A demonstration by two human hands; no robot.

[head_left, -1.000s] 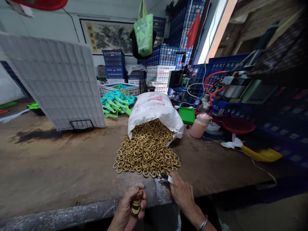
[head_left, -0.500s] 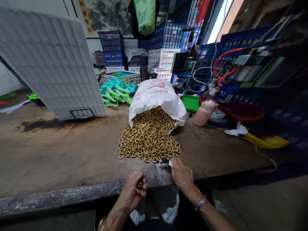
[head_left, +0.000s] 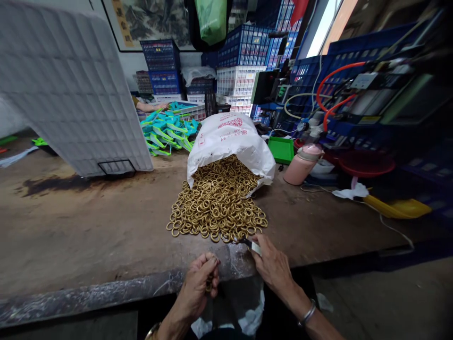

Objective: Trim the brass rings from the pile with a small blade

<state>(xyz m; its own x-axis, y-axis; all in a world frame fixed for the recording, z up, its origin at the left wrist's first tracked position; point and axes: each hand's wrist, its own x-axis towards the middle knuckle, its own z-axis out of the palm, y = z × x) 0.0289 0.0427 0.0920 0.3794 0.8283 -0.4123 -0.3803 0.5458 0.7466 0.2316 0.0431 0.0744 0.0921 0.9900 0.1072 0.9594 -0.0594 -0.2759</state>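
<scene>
Brass-coloured rings (head_left: 215,212) spill in a heap from the mouth of a white woven sack (head_left: 226,137) onto the wooden table. My left hand (head_left: 200,281) is closed around several rings at the table's front edge, and part of them shows between its fingers. My right hand (head_left: 272,262) grips a small dark tool with a white wrapped part (head_left: 253,245). Its dark tip is at the near edge of the ring heap; its exact kind is too small to make out.
A white ribbed panel (head_left: 74,89) stands at the left. Turquoise and green plastic pieces (head_left: 166,134) lie behind, near another person's arm (head_left: 150,106). At the right are a pink bottle (head_left: 302,165), a green tray (head_left: 281,150) and a yellow scoop (head_left: 399,208).
My left hand has turned and its fingers have closed further, so fewer rings show. My right hand and the tool have shifted slightly, still at the heap's edge. The view has moved a little.
</scene>
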